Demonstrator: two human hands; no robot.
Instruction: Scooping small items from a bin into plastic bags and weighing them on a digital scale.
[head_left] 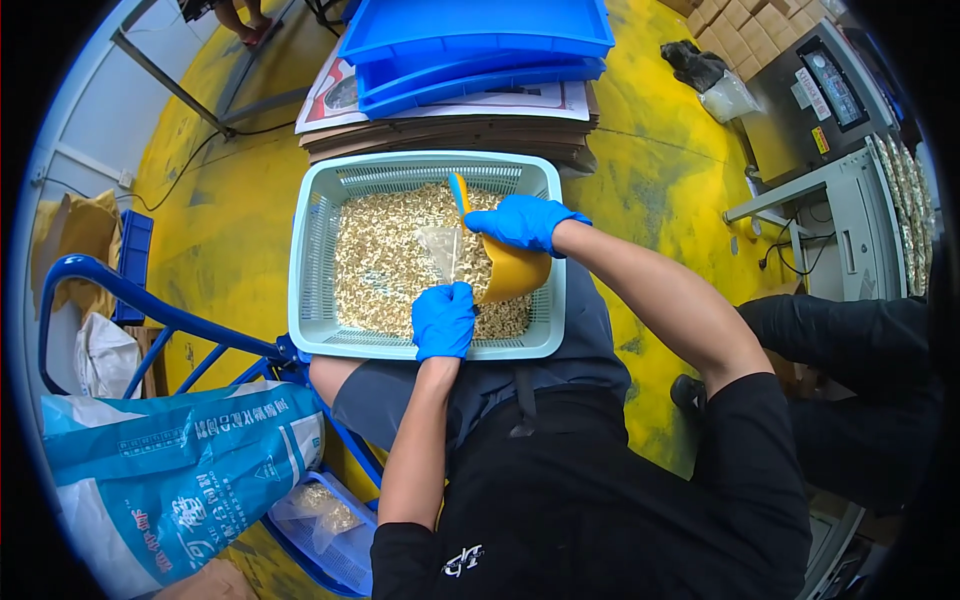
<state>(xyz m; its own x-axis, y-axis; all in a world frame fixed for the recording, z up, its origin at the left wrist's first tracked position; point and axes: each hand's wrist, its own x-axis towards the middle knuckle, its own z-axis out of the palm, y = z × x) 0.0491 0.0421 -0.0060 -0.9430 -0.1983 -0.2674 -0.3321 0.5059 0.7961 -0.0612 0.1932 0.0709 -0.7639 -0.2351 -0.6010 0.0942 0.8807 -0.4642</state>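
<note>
A pale green plastic basket [303,270] rests on my lap, filled with small beige and brown granules [375,255]. My right hand [522,222], in a blue glove, is closed on a yellow scoop [518,272] with a blue and orange handle, tilted over the right side of the basket. In its blue glove, my left hand [443,322] pinches a small clear plastic bag [440,248] at the near side of the basket. The bag lies against the scoop's left edge; its mouth and contents are hard to make out.
Blue trays [480,30] sit on stacked cardboard [450,142] beyond the basket. At left are a blue metal frame [190,322] and a blue-white sack [190,480]. A blue basket [345,560] holds a bag of granules. Another person's dark-clothed leg [840,335] is at right, near a machine [790,125].
</note>
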